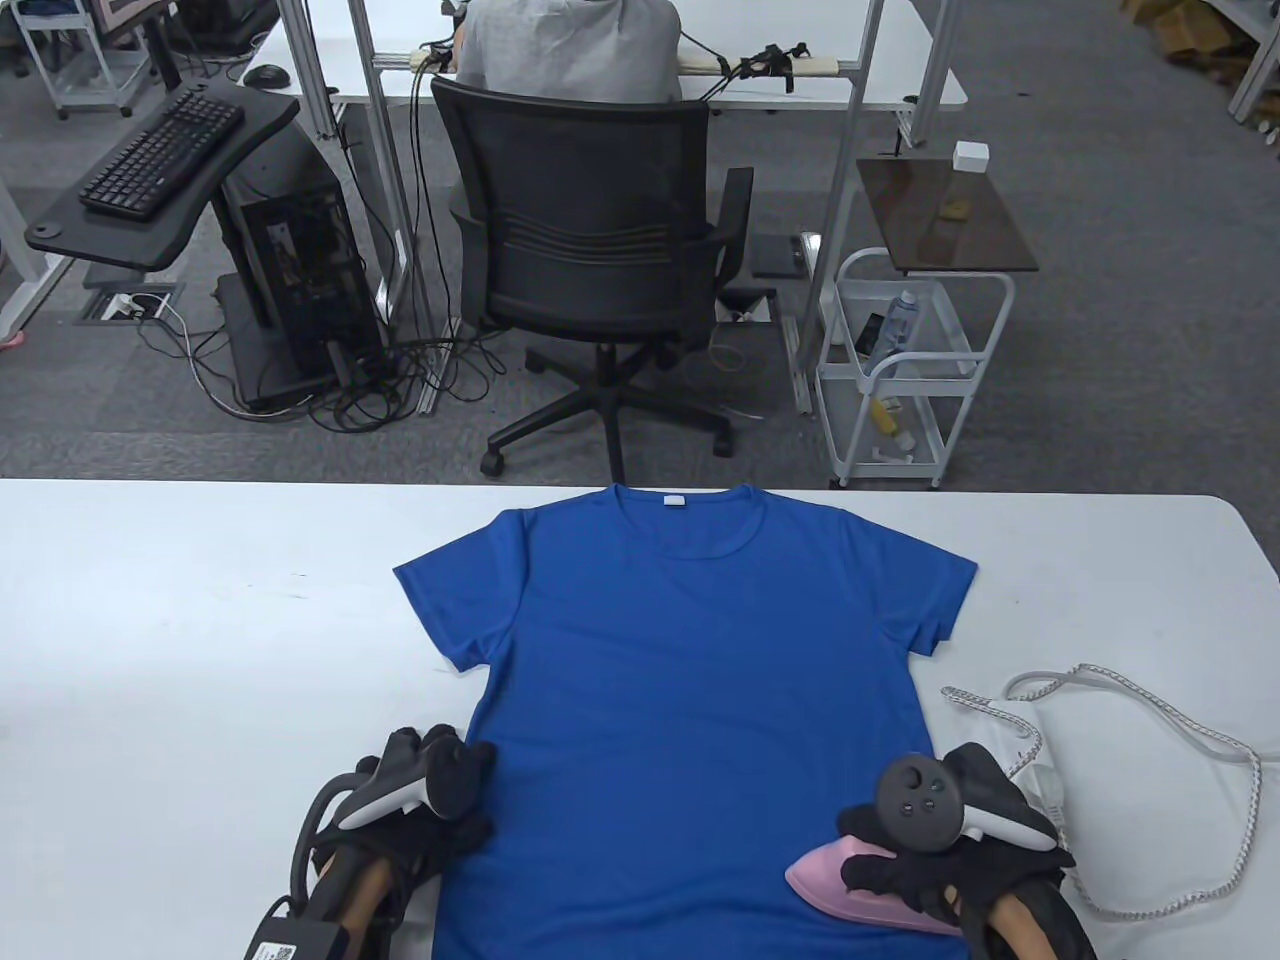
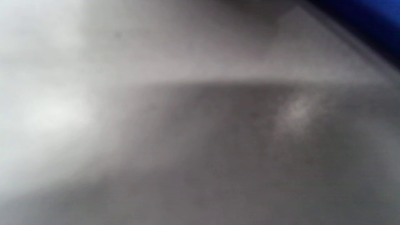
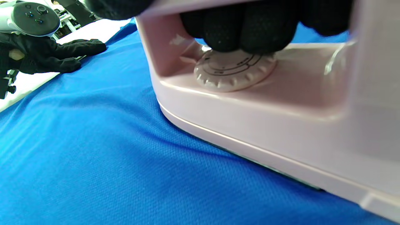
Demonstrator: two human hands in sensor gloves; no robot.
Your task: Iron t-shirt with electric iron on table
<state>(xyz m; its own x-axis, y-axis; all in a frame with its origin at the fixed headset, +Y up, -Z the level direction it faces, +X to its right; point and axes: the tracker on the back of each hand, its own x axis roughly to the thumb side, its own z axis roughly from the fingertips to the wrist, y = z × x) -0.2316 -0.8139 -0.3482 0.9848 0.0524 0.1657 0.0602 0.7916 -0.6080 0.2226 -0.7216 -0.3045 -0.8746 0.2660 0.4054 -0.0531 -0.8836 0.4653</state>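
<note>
Right hand: the gloved right hand grips the handle of a pink electric iron, fingers curled through the handle just above the round dial.
Iron: its soleplate sits flat on the lower right part of the blue t-shirt, at the near edge of the white tabletop.
Left hand: the gloved left hand rests at the shirt's lower left edge; in the right wrist view its fingers lie stretched out flat, touching the cloth and holding nothing.
Left wrist view: a grey blur with a strip of blue in one corner; nothing else can be made out.
T-shirt: spread flat, front up, collar toward the far edge of the tabletop, sleeves out to both sides.
Cord: a white braided cord loops over the tabletop just right of the iron.
Cart: beyond the tabletop stands a white wire cart; a bottle lies in its upper basket and small items, too small to identify, in the lower one.
Background: a black office chair stands on the carpet, a seated person behind it.
</note>
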